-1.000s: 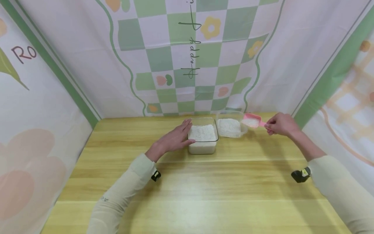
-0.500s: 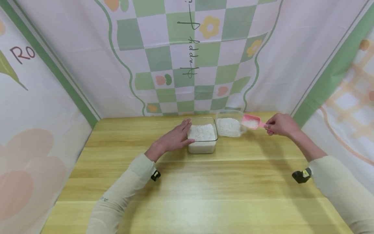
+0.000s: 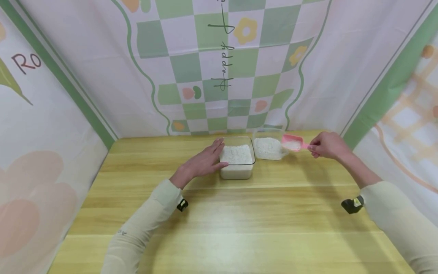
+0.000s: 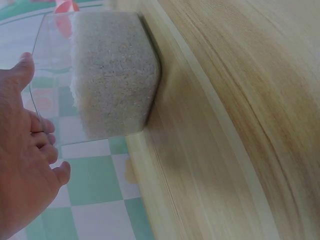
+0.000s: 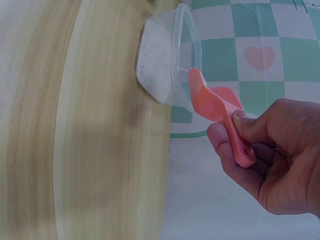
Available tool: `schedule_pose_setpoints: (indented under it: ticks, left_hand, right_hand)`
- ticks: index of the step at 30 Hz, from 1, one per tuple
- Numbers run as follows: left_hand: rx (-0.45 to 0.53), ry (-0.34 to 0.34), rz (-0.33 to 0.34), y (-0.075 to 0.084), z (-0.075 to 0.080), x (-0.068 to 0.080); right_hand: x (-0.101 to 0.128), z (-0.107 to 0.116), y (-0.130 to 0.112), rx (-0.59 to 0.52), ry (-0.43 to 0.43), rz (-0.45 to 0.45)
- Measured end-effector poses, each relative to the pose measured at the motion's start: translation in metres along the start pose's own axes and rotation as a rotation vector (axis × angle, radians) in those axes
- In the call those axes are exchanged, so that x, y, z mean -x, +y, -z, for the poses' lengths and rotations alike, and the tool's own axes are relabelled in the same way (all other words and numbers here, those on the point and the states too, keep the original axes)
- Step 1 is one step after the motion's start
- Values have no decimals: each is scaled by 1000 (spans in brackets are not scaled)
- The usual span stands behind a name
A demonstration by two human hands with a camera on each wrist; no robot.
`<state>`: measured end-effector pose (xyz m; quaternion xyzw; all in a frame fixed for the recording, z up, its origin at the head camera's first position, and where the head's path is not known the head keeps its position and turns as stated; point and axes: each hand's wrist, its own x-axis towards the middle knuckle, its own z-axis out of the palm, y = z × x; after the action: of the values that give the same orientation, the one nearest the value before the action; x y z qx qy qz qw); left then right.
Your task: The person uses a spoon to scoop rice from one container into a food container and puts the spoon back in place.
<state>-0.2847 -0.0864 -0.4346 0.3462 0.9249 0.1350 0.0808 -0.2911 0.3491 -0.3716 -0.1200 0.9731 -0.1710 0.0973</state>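
Observation:
A square glass container (image 3: 236,174) full of white rice (image 4: 112,75) stands near the table's back edge. My left hand (image 3: 204,160) rests along its left rim, fingers extended in the head view and thumb at the front corner. To the right stands a clear plastic tub (image 5: 179,55) holding a white heap (image 3: 267,148). My right hand (image 3: 330,145) pinches the handle of a pink scoop (image 5: 204,97) between thumb and fingers. The scoop carries some white grains and its front overlaps the tub's right rim in the head view.
The light wood table (image 3: 219,217) reaches back to a green and white checkered cloth (image 3: 243,64). Printed cloth also hangs at both sides. A small black device (image 3: 352,205) sits at the right wrist, another (image 3: 183,205) at the left.
The scoop has shifted slightly left over the tub's right rim, and its bowl has turned a little. My left hand stays in place on the glass container.

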Motion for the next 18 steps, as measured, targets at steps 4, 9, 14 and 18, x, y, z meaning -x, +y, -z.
schedule_pose_setpoints:
  ticks: [4,9,14,18]
  left_hand:
    - [9,-2,0,0,1,0]
    - [15,6,-10,0,1,1]
    - [8,25,-26,0,0,1]
    - [15,25,-23,1,1,2]
  right_hand:
    - [-2,1,-3,35,-5,13]
    - [-6,3,-11,67,0,35]
    - [-11,3,-16,86,-2,48]
    - [-14,2,-17,91,-3,56]
